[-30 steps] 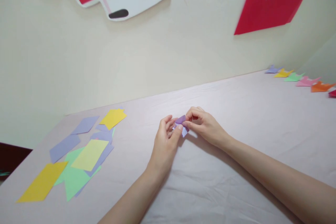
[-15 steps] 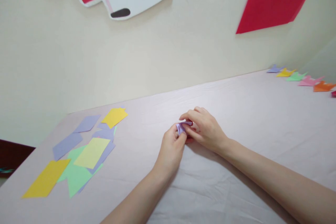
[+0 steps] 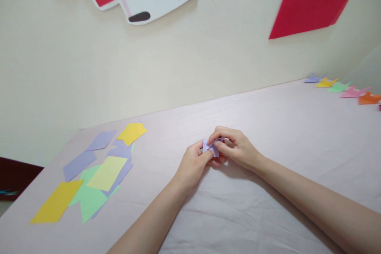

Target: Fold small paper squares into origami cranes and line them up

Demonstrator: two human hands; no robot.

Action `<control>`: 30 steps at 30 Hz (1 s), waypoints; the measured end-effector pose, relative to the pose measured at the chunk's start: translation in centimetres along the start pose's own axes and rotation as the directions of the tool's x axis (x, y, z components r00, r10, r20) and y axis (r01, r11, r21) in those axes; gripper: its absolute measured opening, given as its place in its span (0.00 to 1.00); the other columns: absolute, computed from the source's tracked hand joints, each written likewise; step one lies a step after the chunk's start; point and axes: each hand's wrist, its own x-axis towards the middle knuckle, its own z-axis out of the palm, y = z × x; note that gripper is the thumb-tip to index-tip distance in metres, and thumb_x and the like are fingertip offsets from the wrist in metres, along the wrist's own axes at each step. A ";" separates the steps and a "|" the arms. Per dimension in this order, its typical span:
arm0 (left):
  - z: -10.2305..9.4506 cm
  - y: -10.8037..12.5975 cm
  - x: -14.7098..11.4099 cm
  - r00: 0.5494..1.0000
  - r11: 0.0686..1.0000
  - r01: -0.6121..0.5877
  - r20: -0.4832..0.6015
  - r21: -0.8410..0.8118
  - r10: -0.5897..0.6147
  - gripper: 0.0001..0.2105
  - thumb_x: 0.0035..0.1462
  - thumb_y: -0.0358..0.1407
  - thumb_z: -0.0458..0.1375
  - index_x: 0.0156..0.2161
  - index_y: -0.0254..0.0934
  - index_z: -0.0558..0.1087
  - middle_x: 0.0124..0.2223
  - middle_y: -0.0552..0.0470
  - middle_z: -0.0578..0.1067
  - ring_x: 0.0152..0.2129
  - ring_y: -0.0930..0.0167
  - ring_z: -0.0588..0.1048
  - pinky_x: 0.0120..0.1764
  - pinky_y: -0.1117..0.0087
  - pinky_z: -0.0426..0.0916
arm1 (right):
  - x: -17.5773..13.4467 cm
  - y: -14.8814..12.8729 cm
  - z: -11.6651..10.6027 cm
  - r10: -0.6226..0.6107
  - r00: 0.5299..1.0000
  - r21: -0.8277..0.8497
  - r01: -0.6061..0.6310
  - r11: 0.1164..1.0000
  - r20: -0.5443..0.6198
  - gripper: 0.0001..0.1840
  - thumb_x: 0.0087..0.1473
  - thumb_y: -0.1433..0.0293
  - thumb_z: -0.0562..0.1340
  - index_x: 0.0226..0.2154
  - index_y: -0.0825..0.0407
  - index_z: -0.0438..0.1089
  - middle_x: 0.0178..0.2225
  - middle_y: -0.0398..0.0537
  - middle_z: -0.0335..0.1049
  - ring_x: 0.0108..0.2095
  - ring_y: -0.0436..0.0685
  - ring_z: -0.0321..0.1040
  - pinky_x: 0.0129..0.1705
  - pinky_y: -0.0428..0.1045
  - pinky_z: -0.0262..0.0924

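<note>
1. First, at the far left, a yellow sheet (image 3: 56, 202) lies flat on the cloth-covered table (image 3: 253, 210). Beside it, a purple sheet (image 3: 79, 165), a green sheet (image 3: 92, 202) and a pale yellow sheet (image 3: 106, 173) lie in a loose, overlapping spread, well apart from the hands; the gap gives the fingers room to work.

2. Left hand (image 3: 193, 164): gripping, its thumb laid on the near face of the paper and its fingers curled behind. This is best treated as the anchoring side. The thumb should press flat and firmly, since a loose hold would let the layers creep.

3. Small purple paper (image 3: 205, 145): held between the two hands, in front of the body, with folded layers showing (their full arrangement is hidden by the fingers). Edges should be matched before any pressure is applied; a crease made askew in so small a piece is hard to correct.

4. Right hand (image 3: 238, 147): thumb and forefinger closed on the right part of the same paper, pinching near its upper edge. Good practice here calls for fingertip pressure only, run along the fold from one end to the other, without tugging against the left thumb.

5. Far right, near the wall (image 3: 166, 75): a row of folded papers (image 3: 353, 93) in several colours, apart from both hands.
</note>
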 end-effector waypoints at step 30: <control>-0.4 -1.2 -0.1 0.939 0.957 -0.159 -0.262 0.243 0.223 0.18 0.59 0.49 0.56 0.35 0.34 0.73 0.33 0.48 0.79 0.29 0.67 0.79 0.25 0.74 0.72 | 0.2 0.8 0.1 0.284 0.959 0.329 -0.264 0.907 -0.013 0.13 0.52 0.60 0.64 0.27 0.53 0.69 0.25 0.42 0.69 0.27 0.51 0.65 0.30 0.46 0.61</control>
